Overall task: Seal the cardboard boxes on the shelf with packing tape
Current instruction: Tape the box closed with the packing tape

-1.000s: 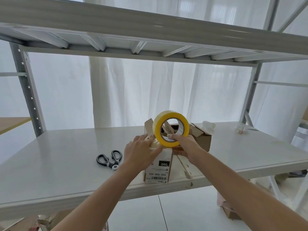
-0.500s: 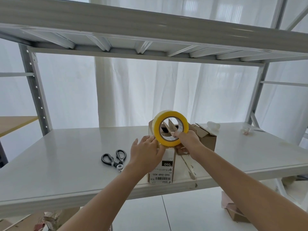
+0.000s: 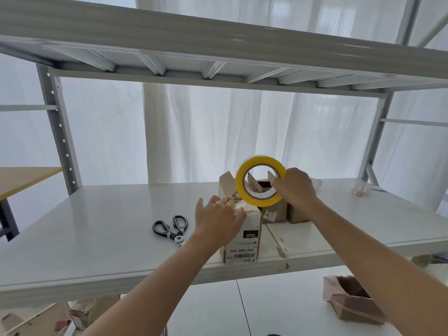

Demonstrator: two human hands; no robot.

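The labelled box (image 3: 244,241) stands at the shelf (image 3: 97,229)'s front edge, the left hand (image 3: 218,219) pressing its top with spread fingers. The right hand (image 3: 295,187) pinches the tape roll (image 3: 259,161) just above. Scissors (image 3: 172,229) lie near on the left; open boxes (image 3: 276,212) crowd close behind.

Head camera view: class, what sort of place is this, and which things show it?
Likely a packing or stockroom area: white metal shelving, a barcode-labelled cardboard box standing on it, and a yellow packing tape roll gripped by the right hand.
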